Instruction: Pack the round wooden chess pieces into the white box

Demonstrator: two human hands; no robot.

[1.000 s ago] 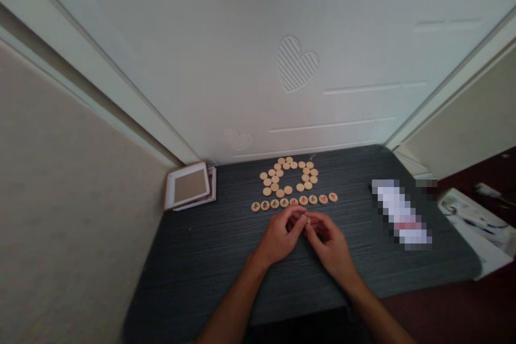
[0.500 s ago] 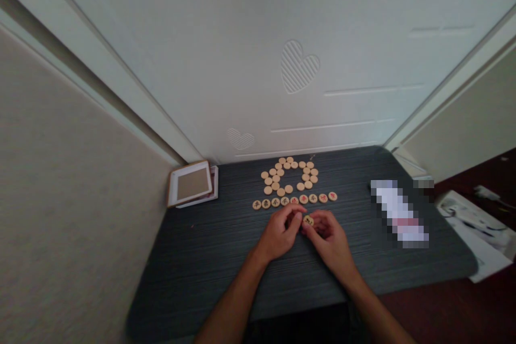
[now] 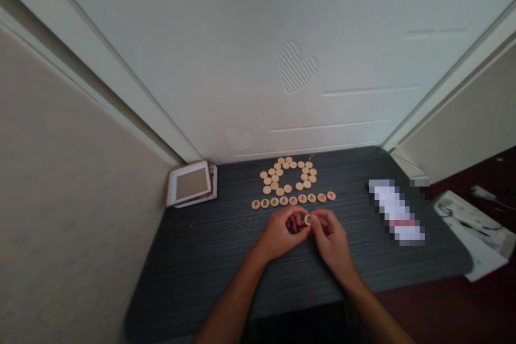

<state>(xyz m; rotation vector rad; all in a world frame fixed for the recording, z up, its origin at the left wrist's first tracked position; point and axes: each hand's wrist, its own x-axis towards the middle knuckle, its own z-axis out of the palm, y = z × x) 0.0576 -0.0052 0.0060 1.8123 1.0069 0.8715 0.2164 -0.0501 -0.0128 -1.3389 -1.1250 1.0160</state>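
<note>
A round wooden xiangqi piece (image 3: 308, 220) with a dark character is held between both hands above the table. My left hand (image 3: 284, 231) is curled, its thumb and fingertips at the piece's left side. My right hand (image 3: 328, 234) pinches the piece from the right, its thumb covering part of the face. Just beyond the hands, several face-up pieces (image 3: 293, 201) form a straight row, some marked in black and some in red. Farther back, several blank-side-up pieces (image 3: 287, 188) make a rough ring.
The dark grey table (image 3: 201, 269) stands against a white panel (image 3: 181, 64) with embossed hearts. Shallow white-rimmed trays (image 3: 172, 188) are stacked at its left back corner. A pixelated object (image 3: 397, 209) lies at the right. Beyond the right edge is a white box (image 3: 475, 226).
My left thumb and fingers have come over to the piece. My right thumb has slid across its face, and the piece appears turned. The row and ring keep their arrangement.
</note>
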